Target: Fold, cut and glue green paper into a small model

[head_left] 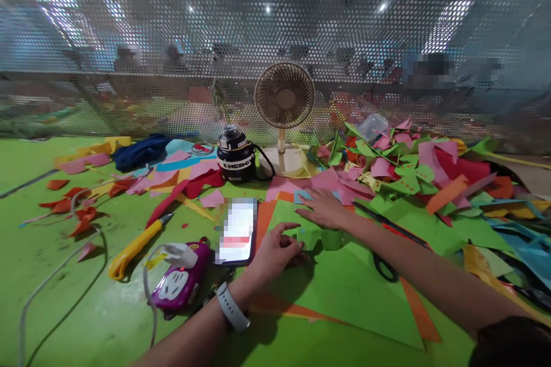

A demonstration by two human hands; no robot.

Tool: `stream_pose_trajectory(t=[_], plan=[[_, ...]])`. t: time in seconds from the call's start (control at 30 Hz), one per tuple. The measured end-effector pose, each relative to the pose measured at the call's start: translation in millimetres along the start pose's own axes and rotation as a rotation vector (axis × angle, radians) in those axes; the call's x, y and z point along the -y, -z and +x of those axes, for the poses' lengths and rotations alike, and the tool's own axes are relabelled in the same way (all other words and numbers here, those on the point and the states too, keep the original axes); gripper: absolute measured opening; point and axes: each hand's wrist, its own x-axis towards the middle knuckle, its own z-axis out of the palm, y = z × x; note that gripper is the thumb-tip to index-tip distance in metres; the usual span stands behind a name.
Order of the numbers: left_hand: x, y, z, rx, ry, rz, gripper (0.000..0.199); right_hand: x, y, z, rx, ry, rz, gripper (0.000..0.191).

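Note:
My right hand [322, 207] lies flat with its fingers spread, over a small light-blue paper piece [301, 197] and the top of the green paper. My left hand [278, 252] hovers close by, fingers loosely bent and apart, near a small cut green paper piece [310, 237] with a wavy edge. Beneath both hands lies a large green paper sheet [361, 298], with orange paper [419, 309] showing under it. A pair of scissors [385, 268] with black handles lies partly hidden under my right forearm. Left of my left hand is a lit phone [236, 232].
A yellow utility knife [140, 246] and a purple power bank [181, 284] with a white plug and cable lie at left. Behind stand a black bottle [236, 157] and a fan [284, 97], before a perforated metal screen [172, 28]. Coloured paper scraps [404, 178] heap at right.

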Motion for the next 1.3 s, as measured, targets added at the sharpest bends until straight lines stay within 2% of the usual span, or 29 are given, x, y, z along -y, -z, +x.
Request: stream_pose_trajectory(t=[0.2,0.37,0.53,0.67,0.77,0.87,1.07,1.3], plan=[[-5,-2.4,-2,-0.016,0.034,-0.032,0.045,-9,18,-4,-0.062,-0.044,0.288,0.066],[-7,-3.6,-4,-0.021,0.023,-0.109,0.048,-13,37,-33,-0.098,-0.056,0.588,0.057],[-8,-8.1,-7,-0.014,0.023,-0.183,0.046,-1,39,-64,-0.096,-0.061,0.814,0.052],[-8,-12.9,-7,-0.032,0.044,-0.196,0.042,6,38,-77,-0.103,-0.065,0.959,0.047],[-6,-13.2,-8,-0.032,0.043,-0.192,0.044,0,36,-73,-0.147,-0.01,0.653,0.05],[-4,-11.1,-8,0.008,0.024,-0.176,0.046,-12,29,-55,-0.174,-0.004,0.339,0.052],[-4,-8.9,-7,0.033,0.016,-0.124,0.05,-16,4,-20,-0.12,0.001,0.057,0.053],[-5,-11.1,-9,0.025,0.042,-0.063,0.04,-8,4,-6,-0.037,0.007,-0.093,0.066]])
